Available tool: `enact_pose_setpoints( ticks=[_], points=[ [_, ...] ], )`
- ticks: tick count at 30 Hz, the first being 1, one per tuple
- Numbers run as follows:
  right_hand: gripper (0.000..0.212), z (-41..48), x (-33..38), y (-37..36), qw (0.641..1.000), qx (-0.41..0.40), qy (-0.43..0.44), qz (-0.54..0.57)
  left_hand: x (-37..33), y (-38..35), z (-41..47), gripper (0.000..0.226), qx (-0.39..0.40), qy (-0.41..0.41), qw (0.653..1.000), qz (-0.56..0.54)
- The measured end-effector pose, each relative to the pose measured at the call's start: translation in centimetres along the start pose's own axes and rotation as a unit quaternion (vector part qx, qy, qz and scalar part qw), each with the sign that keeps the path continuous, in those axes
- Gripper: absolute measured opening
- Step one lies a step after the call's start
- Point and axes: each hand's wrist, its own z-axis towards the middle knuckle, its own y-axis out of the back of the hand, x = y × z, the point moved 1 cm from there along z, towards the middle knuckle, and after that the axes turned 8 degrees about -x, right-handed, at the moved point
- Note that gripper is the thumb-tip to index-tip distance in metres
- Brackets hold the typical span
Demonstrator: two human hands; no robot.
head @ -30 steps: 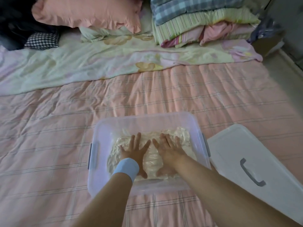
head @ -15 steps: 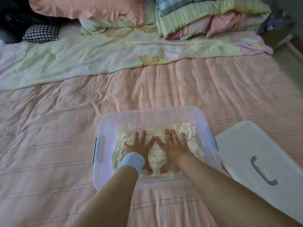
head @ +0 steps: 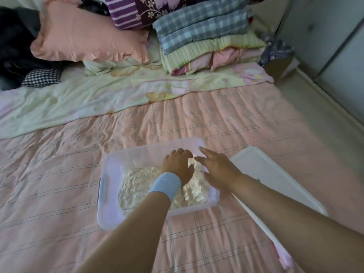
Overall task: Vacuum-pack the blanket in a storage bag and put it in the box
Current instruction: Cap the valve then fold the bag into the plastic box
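A clear plastic box (head: 111,170) sits on the pink checked bed cover (head: 59,174) in the lower middle of the frame. The packed blanket (head: 137,184), cream and tightly wrinkled inside its bag, lies flat on the bottom of the box. The left hand (head: 178,166), with a light blue wristband (head: 166,184), is over the far right part of the blanket; its fingers bend down at the knuckles and the tips are hidden, so whether they grip the bag cannot be told. The right hand (head: 218,169) is just beside it, above the box's right edge, fingers (head: 206,152) straight and spread, blurred, holding nothing. The white lid (head: 275,178) lies to the right of the box. A pink pillow (head: 88,36) and a stack of folded bedding (head: 206,40) fill the top of the frame
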Motion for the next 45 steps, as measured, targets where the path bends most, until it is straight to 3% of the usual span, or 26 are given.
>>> enact_pose_setpoints(
  ticks=[4, 9, 12, 17, 20, 24, 28, 30, 34, 35, 39, 42, 45],
  points=[
    [0.059, -7.0, -5.7, 2.3, 0.995, -0.014, -0.101, -0.015, -9.6, -1.2, 0.3, 0.028, -0.025, -0.108, 0.994, 0.007],
    [0.073, -15.7, -12.9, 0.4, 0.968, 0.098, -0.225, -0.052, -18.8, -8.3, -0.1, 0.038, 0.118, -0.155, 0.981, 0.024],
    [0.08, -18.3, -15.8, -3.0, 0.952, 0.134, -0.27, -0.044, -20.7, -12.9, -0.4, 0.058, 0.224, -0.157, 0.957, 0.096],
    [0.124, -18.9, -17.5, -9.2, 0.94, 0.193, -0.279, -0.042, -20.2, -17.8, 0.1, 0.07, 0.302, -0.146, 0.931, 0.146],
    [0.121, -18.6, -16.9, -11.2, 0.941, 0.188, -0.267, -0.093, -18.9, -18.9, 0.7, 0.079, 0.318, -0.133, 0.926, 0.156],
    [0.092, -17.7, -17.5, -10.1, 0.95, 0.167, -0.226, -0.135, -18.1, -18.6, 1.1, 0.086, 0.288, -0.145, 0.931, 0.171],
    [0.07, -16.6, -17.6, -6.2, 0.963, 0.112, -0.202, -0.14, -18.6, -16.0, 1.6, 0.088, 0.197, -0.182, 0.946, 0.183],
    [0.071, -15.8, -17.0, -3.5, 0.969, 0.082, -0.197, -0.127, -19.0, -13.9, 2.0, 0.084, 0.148, -0.186, 0.952, 0.194],
    [0.098, -14.1, -15.5, 2.3, 0.98, -0.003, -0.169, -0.1, -19.6, -7.4, 3.0, 0.069, 0.059, -0.175, 0.961, 0.207],
    [0.097, -13.5, -14.7, 3.9, 0.982, -0.041, -0.149, -0.11, -19.5, -5.4, 3.2, 0.064, 0.036, -0.171, 0.964, 0.202],
    [0.058, -10.9, -11.7, 7.8, 0.965, -0.223, -0.046, -0.133, -17.0, 1.6, 3.7, 0.059, -0.037, -0.158, 0.969, 0.187],
    [0.054, -6.8, -7.7, 10.3, 0.966, -0.241, 0.036, -0.084, -12.4, 7.9, 3.0, 0.06, -0.05, -0.133, 0.971, 0.19],
    [0.064, -2.8, -3.8, 11.3, 0.97, -0.21, 0.106, -0.063, -7.2, 11.8, 2.0, 0.066, -0.027, -0.084, 0.976, 0.198]
  ],
)
